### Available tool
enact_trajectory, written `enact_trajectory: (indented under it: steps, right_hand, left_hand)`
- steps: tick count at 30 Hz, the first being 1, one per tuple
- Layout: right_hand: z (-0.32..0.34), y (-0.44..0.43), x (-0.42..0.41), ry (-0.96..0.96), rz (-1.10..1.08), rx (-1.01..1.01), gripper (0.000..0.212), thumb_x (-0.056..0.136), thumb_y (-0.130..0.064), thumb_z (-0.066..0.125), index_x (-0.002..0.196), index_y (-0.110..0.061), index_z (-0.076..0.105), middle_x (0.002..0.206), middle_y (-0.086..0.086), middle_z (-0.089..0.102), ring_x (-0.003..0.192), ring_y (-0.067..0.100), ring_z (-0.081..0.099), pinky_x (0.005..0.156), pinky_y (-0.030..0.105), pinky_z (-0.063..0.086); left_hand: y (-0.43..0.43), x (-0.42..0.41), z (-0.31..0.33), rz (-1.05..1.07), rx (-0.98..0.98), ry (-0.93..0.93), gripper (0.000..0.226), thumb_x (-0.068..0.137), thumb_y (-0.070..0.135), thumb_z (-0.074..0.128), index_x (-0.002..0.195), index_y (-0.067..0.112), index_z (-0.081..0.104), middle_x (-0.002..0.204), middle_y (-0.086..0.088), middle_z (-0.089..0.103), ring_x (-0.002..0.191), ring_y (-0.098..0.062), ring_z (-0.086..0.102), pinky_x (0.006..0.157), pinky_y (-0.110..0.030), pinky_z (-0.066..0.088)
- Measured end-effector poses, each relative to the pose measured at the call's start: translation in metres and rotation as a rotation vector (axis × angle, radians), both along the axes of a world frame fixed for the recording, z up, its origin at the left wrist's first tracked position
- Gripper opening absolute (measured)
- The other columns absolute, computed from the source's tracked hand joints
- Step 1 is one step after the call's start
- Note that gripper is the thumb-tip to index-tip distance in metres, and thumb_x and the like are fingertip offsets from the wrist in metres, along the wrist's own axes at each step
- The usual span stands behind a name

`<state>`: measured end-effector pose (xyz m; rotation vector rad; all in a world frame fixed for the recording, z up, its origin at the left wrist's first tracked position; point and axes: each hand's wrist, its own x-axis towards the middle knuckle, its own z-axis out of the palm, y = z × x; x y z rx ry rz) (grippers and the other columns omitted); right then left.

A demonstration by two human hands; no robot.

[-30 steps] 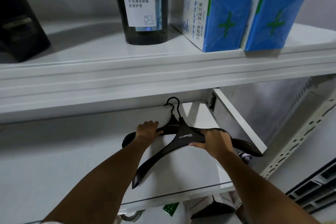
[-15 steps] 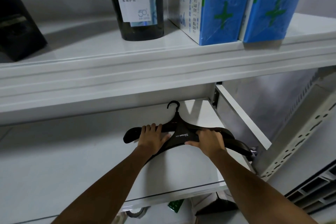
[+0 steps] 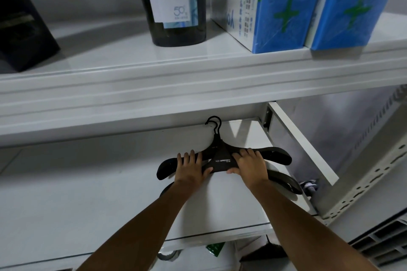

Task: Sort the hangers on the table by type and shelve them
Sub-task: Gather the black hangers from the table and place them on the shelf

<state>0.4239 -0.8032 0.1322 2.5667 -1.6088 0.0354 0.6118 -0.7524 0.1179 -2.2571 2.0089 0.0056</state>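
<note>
Two wide black hangers [image 3: 221, 158] lie stacked on the lower white shelf [image 3: 88, 193], their hooks pointing toward the shelf's back. The top one carries small white lettering at its centre. My left hand [image 3: 190, 170] lies flat on the left shoulder of the hangers, thumb under the front edge. My right hand [image 3: 248, 164] grips the middle and right shoulder. The lower hanger's right arm [image 3: 284, 180] pokes out beyond my right wrist, near the shelf's right end.
The upper shelf [image 3: 154, 77] holds a dark bottle [image 3: 176, 4] with a white label, two blue-and-white boxes [image 3: 282, 6] and a black box [image 3: 19, 20] at the left. A white side bracket [image 3: 301, 141] and perforated upright [image 3: 363, 178] close the right side.
Both hands pushed the hangers deeper onto the lower shelf and squared the tilted top hanger over the other. My left hand shifted from the hanger's neck onto its left shoulder.
</note>
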Motion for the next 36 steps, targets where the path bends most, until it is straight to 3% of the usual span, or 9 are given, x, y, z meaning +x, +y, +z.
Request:
enact_trajectory:
  steps: [10, 14, 22, 28, 36]
  right_hand:
    - [0.003, 0.006, 0.002, -0.034, -0.04, 0.022, 0.073, 0.086, -0.061, 0.049, 0.142, -0.018, 0.035, 0.135, 0.007, 0.049, 0.125, 0.024, 0.043, 0.102, 0.035, 0.032]
    - [0.02, 0.015, -0.004, -0.082, -0.013, -0.052, 0.065, 0.092, -0.057, 0.042, 0.143, -0.018, 0.033, 0.134, 0.008, 0.048, 0.122, 0.025, 0.045, 0.099, 0.035, 0.036]
    - [0.077, 0.047, -0.029, -0.16, 0.011, -0.075, 0.051, 0.096, -0.038, 0.043, 0.144, -0.021, 0.035, 0.136, 0.003, 0.05, 0.123, 0.022, 0.047, 0.106, 0.033, 0.029]
    - [0.115, 0.098, -0.043, -0.173, -0.124, -0.162, 0.053, 0.094, -0.037, 0.047, 0.144, -0.023, 0.038, 0.148, 0.002, 0.041, 0.134, 0.02, 0.039, 0.113, 0.033, 0.022]
    - [0.152, 0.181, -0.069, -0.111, -0.364, -0.198, 0.055, 0.096, -0.043, 0.042, 0.146, -0.025, 0.031, 0.151, 0.003, 0.036, 0.134, 0.024, 0.038, 0.112, 0.037, 0.024]
  left_hand:
    - [0.002, -0.003, 0.004, -0.017, -0.006, -0.01, 0.071, 0.095, 0.058, 0.017, 0.149, 0.013, 0.01, 0.157, -0.016, 0.013, 0.145, -0.033, 0.011, 0.118, -0.05, -0.001]
    - [0.001, -0.003, 0.014, -0.059, -0.022, -0.011, 0.068, 0.097, 0.055, 0.018, 0.15, 0.014, 0.008, 0.158, -0.014, 0.01, 0.145, -0.031, 0.01, 0.118, -0.047, 0.002]
    - [0.0, -0.013, 0.073, -0.42, -0.207, 0.101, 0.059, 0.098, 0.043, 0.035, 0.149, 0.019, 0.017, 0.158, -0.001, 0.017, 0.143, -0.015, 0.02, 0.118, -0.031, 0.007]
    - [0.021, -0.027, 0.12, -0.582, -0.223, 0.152, 0.058, 0.098, 0.04, 0.038, 0.149, 0.024, 0.017, 0.159, 0.003, 0.013, 0.145, -0.018, 0.015, 0.12, -0.035, 0.007]
    - [0.06, -0.059, 0.16, -0.817, -0.263, 0.186, 0.056, 0.097, 0.041, 0.038, 0.147, 0.022, 0.023, 0.155, 0.0, 0.024, 0.142, -0.018, 0.022, 0.119, -0.035, 0.008]
